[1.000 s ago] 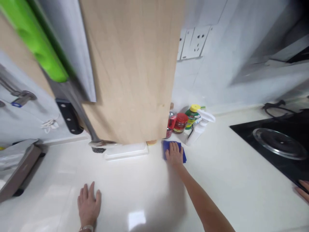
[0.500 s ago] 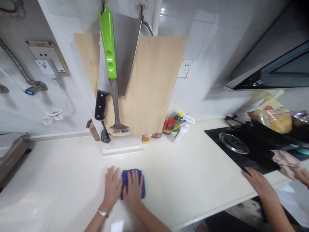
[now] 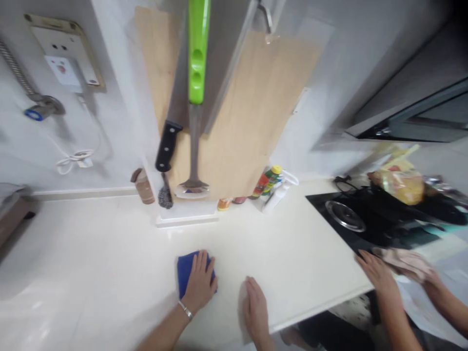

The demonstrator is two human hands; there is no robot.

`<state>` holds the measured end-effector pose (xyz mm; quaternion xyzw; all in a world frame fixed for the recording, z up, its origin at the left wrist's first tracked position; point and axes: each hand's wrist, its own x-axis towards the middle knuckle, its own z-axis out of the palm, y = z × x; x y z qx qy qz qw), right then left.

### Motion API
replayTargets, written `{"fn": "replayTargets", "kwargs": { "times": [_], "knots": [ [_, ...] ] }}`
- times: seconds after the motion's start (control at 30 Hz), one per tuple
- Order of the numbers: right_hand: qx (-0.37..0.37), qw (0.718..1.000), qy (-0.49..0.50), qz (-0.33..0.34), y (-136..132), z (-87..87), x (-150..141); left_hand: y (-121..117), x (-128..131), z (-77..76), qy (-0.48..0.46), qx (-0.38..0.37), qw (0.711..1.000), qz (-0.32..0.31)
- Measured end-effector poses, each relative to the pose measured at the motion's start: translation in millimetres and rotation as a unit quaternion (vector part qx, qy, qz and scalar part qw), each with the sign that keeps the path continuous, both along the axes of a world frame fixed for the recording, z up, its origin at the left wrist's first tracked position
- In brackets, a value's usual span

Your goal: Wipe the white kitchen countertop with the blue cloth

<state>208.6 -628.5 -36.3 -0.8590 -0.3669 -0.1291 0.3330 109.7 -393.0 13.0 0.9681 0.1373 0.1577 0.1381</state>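
The blue cloth (image 3: pixel 185 269) lay on the white counter (image 3: pixel 288 243), in front of the low white ledge (image 3: pixel 186 222) and well apart from the spray bottle (image 3: pixel 278 196). The left hand (image 3: pixel 200 286), with a bracelet (image 3: pixel 185 310) at the wrist, rested on the cloth from above. Its fingers were extended over the right part of the cloth, pressing rather than clamping. The right hand (image 3: pixel 257 309) was held low at the near side of the counter, its fingers straight and together, with nothing in them; blur left it uncertain whether the hand touched the surface.

Correct handling called for a flat palm and even pressure through the fingers. Because the cloth's left side extended beyond the hand, the palm was best centred to prevent folding or trailing. Strokes needed to be straight and overlapping, with clearance from the ledge and the bottle's base. The right hand was best placed outside the cloth's path. On the right, a co-worker's hand (image 3: pixel 378 278) rested at the counter's edge, beside the black cooktop (image 3: pixel 329 207); adequate spacing was required there.
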Motion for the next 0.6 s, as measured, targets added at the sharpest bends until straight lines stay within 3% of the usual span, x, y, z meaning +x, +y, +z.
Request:
{"fn": "replayTargets", "kwargs": {
  "times": [0.1,0.17,0.3,0.4,0.47,0.53,0.6],
  "knots": [
    [-0.037,0.999,-0.025,0.010,-4,-4.9,-1,11,-20,9.5,0.021,-0.042,0.998,-0.048],
    [-0.049,0.998,-0.045,0.021,-4,-10.0,3,31,-42,14.6,0.033,-0.060,0.996,-0.054],
    [-0.055,0.995,-0.073,0.035,-5,-15.2,8,106,-101,29.2,0.065,-0.061,0.995,-0.041],
    [-0.060,0.995,-0.072,0.031,-5,-12.5,5,168,-138,39.1,0.083,-0.038,0.996,0.020],
    [-0.066,0.994,-0.083,0.023,-4,-11.1,4,194,-156,39.5,0.071,0.001,0.991,0.114],
    [-0.069,0.992,-0.106,0.017,-3,-11.1,4,200,-169,34.2,0.054,0.036,0.978,0.197],
    [-0.073,0.989,-0.124,0.018,-2,-12.2,5,193,-178,25.4,0.054,0.053,0.972,0.224]
  ]
}}
